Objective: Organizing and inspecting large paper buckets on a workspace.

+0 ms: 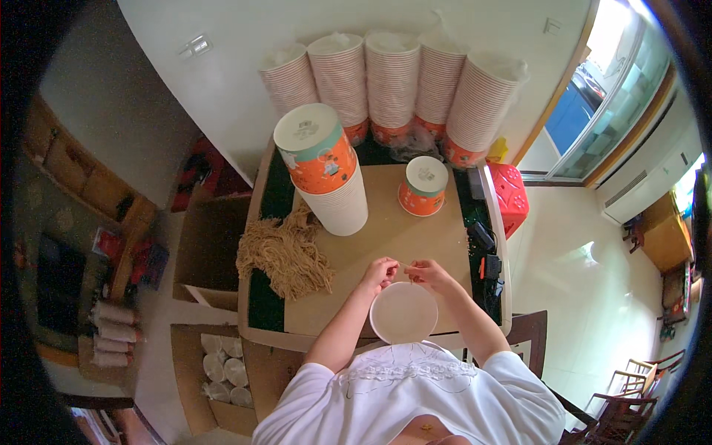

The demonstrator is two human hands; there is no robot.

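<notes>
Close to my chest, at the near edge of the table, is a white paper tub, its round opening facing up. Just beyond its rim, my left hand and my right hand are close together with fingers pinched. A thin tan cord runs between them; much of it is hidden by the fingers. To the left lies a loose heap of similar tan cords. Behind it rises a stack of upside-down paper tubs, the top one orange and teal. A single orange tub stands upside down at right.
Tall plastic-wrapped tub stacks line the wall. A black charger with cables sits along the table's right side. Beyond it is a red stool. On the left floor, an open cardboard box holds wrapped white tubs.
</notes>
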